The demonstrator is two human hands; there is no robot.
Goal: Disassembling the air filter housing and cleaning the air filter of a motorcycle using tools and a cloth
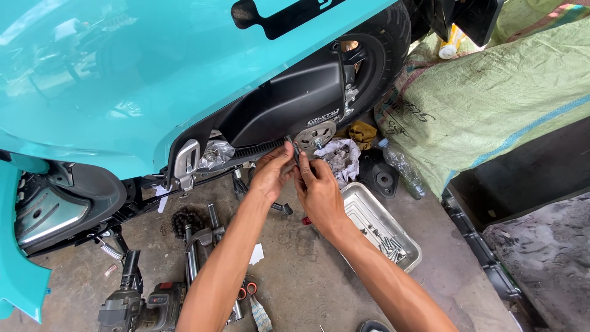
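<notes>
- Forearms extend from the camera toward the scooter's drive belt (258,149).
- Left hand (271,172) and right hand (318,187) jointly pinch a small dark tool (295,150), fingertips clenched, at the belt beside the clutch pulley (314,134).
- Metal tray (410,258) with bolts lies right of the hands; power tool (144,304) sits lower left.

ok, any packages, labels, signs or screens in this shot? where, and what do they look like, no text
Woven sacks: right, stacked beside the wheel, pale green with a blue stripe and dark scrawled marks.
Badge: on the black engine cover, just above both hands, small raised silver emblem.
Bottle: on the floor below the sacks, clear plastic, lying down, no label visible.
Yellow bottle: top right on the sacks, yellow and white.
No screens or signs.
</notes>
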